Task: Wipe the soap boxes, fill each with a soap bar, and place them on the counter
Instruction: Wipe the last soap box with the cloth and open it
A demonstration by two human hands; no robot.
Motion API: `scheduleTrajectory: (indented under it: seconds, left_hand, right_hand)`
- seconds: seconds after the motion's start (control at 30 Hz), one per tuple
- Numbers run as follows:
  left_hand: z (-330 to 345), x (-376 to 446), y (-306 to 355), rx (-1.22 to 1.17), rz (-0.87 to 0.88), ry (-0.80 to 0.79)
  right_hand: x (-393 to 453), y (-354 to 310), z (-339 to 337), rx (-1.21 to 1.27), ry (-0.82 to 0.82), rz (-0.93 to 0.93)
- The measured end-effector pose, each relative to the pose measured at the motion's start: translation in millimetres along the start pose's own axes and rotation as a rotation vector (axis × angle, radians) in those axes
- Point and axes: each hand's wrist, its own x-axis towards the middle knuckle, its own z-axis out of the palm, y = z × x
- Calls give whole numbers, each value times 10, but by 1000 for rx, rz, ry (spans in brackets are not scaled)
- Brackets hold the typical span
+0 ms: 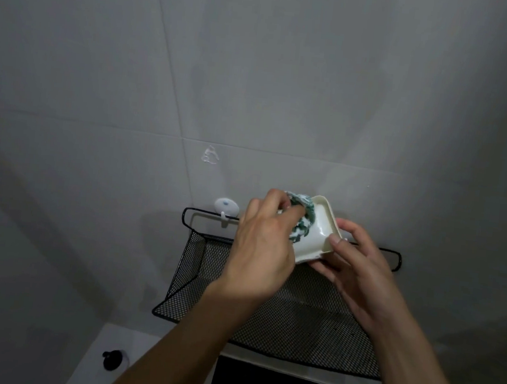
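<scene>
Counter [86, 370] at lower left carries a black stopper [112, 359]. Left hand [260, 254] clenches a green-and-white cloth [302, 218] inside the cream soap box [319, 232], tilted above the black mesh shelf [198, 273]. Right hand [353, 266] grips the box's right edge.

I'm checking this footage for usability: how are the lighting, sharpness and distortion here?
Head view: dim, grey light with dark corners; tile lines bow from the wide-angle lens; soft shadows fall on the wall beside the mesh shelf. The left hand, pressing the cloth into the soap box, looks slightly soft; the right hand holding the box is clearer. A small glare spot shows inside the box.
</scene>
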Motion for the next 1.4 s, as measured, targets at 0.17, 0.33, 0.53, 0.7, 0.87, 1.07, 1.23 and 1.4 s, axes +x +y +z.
scheduleTrajectory:
  seconds: [0.17,0.33,0.53,0.7,0.87,1.07,1.23,1.4]
  left_hand:
    - [17,-15,100,11,37,18]
    - [36,-6,112,95,48,18]
    - [59,-6,21,200,0,46]
    - [49,-38,-161,89,-36,0]
    - [45,-80,-109,-11,76,30]
    - [-10,-3,90,-168,133,114]
    - [-49,96,190,-228,169,202]
    - [4,139,168,-139,153,161]
  right_hand:
    - [-2,19,-44,-21,-90,-12]
    - [-1,51,-65,26,-136,-57]
    - [-3,42,-135,89,5,-128]
    - [-33,-45,-204,85,20,-138]
    - [-30,-23,-166,89,27,-120]
    - [-28,-10,-75,16,-34,-128]
    - [-36,-58,-88,6,-85,-136]
    - [-64,-92,-145,27,-51,-200]
